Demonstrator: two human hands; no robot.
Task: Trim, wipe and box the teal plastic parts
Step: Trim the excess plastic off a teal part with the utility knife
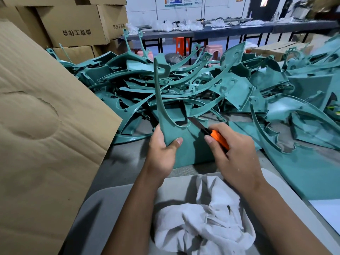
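My left hand (pixel 162 146) grips the lower left edge of a teal plastic part (pixel 191 146), thumb on its face. The part stands upright, with a long curved arm rising from it. My right hand (pixel 233 150) holds an orange utility knife (pixel 219 138). Its dark blade touches the part's inner cutout edge. A crumpled white cloth (pixel 204 218) lies in front of me, below both forearms. Behind the held part a big heap of teal parts (pixel 202 85) covers the table.
A large cardboard sheet (pixel 42 126) leans at my left. Stacked cardboard boxes (pixel 73 24) stand at the back left. Another teal part (pixel 303 168) lies flat on the right. A long table with bags and coloured stools stands far back.
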